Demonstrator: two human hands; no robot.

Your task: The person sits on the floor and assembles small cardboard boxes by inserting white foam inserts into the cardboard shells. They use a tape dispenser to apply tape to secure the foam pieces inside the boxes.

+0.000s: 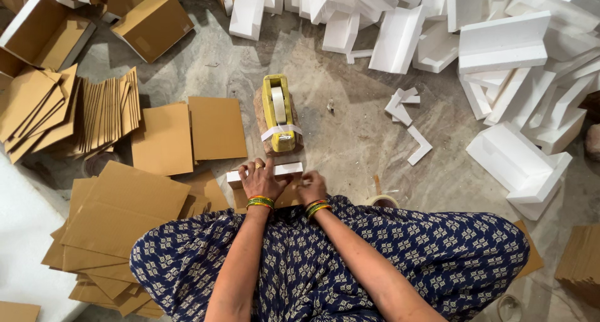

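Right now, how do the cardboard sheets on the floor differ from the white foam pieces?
The cardboard sheets are brown, thin and flat, lying in stacks on the left. The foam pieces are white, thick and blocky, many L-shaped, heaped loosely along the top and right. The cardboard sheets reach up beside the left hand, while the foam pieces mostly lie farther away. Both rest on the same grey stone floor.

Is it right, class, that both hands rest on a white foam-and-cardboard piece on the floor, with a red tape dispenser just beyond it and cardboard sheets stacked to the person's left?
Not quite: the tape dispenser is yellow, not red, as the head view shows. The rest holds: the left hand and right hand rest on the white foam-and-cardboard piece, and cardboard sheets lie stacked to the person's left.
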